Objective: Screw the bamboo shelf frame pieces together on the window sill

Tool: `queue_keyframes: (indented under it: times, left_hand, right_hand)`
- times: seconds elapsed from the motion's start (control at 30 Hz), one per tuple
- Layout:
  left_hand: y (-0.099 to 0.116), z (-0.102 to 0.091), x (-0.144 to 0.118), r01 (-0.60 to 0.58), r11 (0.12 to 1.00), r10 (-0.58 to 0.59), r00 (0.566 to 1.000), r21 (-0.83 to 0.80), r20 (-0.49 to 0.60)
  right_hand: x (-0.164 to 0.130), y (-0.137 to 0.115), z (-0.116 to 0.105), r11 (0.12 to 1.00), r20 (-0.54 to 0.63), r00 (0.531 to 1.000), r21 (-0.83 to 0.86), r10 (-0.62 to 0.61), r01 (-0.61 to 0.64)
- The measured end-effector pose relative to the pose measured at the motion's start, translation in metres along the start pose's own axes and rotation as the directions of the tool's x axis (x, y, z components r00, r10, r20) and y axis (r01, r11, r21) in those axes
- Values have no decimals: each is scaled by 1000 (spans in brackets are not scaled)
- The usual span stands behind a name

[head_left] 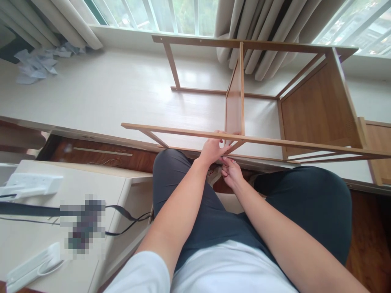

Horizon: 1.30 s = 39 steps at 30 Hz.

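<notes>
1. Nearest the lens, two bare forearms are reaching out over a white shirt and dark grey trousers (pixel 214 211) toward a long pale wooden rail (pixel 183 131).
2. At the grip, the left hand (pixel 214 149) is curling its fingers over that rail from below, right where the brown upright divider panel (pixel 234 101) is meeting it.
3. Just under the joint, the right hand (pixel 231 171) is pinching its fingertips together; whether a small fitting is sitting between them I cannot tell.
4. Outward, the rail is forming the near edge of a light wooden shelf frame (pixel 317 101) lying on its side on the pale floor (pixel 106 89), with its brown end panel to the right.
5. By my judgement, the step in hand is fastening the divider to the rail; the next move is calling for a steady left hold while the right works upward into the joint.
6. Further out, white power strips (pixel 30 183) and black cables are lying on a cream table at left, and crumpled papers (pixel 39 65) are sitting by the curtains.
</notes>
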State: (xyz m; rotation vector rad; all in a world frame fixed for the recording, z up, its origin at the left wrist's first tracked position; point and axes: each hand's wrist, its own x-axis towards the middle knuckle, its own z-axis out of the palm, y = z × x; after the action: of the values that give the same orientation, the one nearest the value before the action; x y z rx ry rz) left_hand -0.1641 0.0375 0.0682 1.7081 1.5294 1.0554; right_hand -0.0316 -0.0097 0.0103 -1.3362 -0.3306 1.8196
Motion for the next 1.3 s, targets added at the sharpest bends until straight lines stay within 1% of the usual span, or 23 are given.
queue_keyframes:
  times: [0.07,0.13,0.23,0.37,0.5,0.67,0.87,1.0,1.3]
  left_hand:
    - [-1,-2,-1,15,1000,-15,1000,-23,-3]
    - [-2,-4,-1,54,996,-55,999,-70,-2]
    - [-3,-4,0,107,981,-102,994,-163,38]
    - [-2,-2,2,117,967,-102,992,-226,79]
    - [0,-1,4,134,963,-115,989,-236,90]
    - [1,-1,4,159,954,-135,985,-255,106]
    - [0,-1,3,126,960,-109,991,-249,83]
    - [1,-1,2,107,965,-92,993,-239,73]
    - [1,-3,1,111,966,-98,993,-233,64]
  right_hand:
    - [-1,0,1,1000,8,1000,17,6,-6]
    - [-3,0,2,1000,14,1000,27,11,-11]
    - [-4,1,3,1000,5,1000,23,11,-12]
    - [-5,1,6,998,-18,1000,57,-7,8]
    - [-6,-1,7,996,-37,999,84,-30,33]
    - [-6,0,10,989,-65,998,144,-23,32]
    - [-8,3,12,977,-64,998,214,-3,17]
    - [-8,3,13,977,-59,998,215,0,13]
    - [-7,8,11,972,-37,999,236,19,-10]
